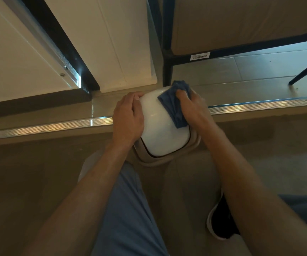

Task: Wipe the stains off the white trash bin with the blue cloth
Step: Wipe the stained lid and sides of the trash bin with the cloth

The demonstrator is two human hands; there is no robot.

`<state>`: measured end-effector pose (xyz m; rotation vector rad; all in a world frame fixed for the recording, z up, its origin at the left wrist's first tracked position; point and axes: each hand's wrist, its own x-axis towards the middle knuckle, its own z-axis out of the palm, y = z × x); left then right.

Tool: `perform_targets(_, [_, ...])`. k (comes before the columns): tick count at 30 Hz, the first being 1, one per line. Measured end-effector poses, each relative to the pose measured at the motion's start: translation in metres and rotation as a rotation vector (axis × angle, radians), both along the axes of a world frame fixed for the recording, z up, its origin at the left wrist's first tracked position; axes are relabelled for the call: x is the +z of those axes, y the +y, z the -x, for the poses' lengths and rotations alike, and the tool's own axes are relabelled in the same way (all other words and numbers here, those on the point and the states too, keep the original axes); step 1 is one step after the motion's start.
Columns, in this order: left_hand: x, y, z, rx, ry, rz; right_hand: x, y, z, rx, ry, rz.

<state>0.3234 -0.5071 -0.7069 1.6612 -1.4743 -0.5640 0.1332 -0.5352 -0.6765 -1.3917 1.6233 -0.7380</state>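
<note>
At the centre of the frame we are crouching over the white trash bin (160,124), which is sitting on the floor beside a metal threshold strip (43,127). Our left hand (128,117) is curling over the bin's left edge, steadying it. Our right hand (193,104) is gripping the bunched blue cloth (173,104) and pressing it onto the lid's upper right. We judge firm, overlapping strokes will work best. A barcode sticker (199,56) in the upper right is too small to read.
</note>
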Motion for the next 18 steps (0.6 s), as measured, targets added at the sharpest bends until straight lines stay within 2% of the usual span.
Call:
perform_targets(4, [0.001,-0.001,0.001,0.019,0.000,-0.008,0.007,-0.034,-0.006,0.090,0.060,-0.085])
perform_targets(10, [0.005,-0.001,0.005,0.056,0.016,-0.033,-0.031,0.017,-0.004,-0.103,-0.081,0.241])
perform_targets(15, [0.004,0.000,0.006,0.067,0.003,-0.025,-0.079,0.095,-0.009,-0.297,-0.032,0.291])
perform_targets(18, [0.003,0.000,0.005,0.048,-0.002,-0.029,-0.083,0.099,-0.011,-0.312,-0.006,0.314])
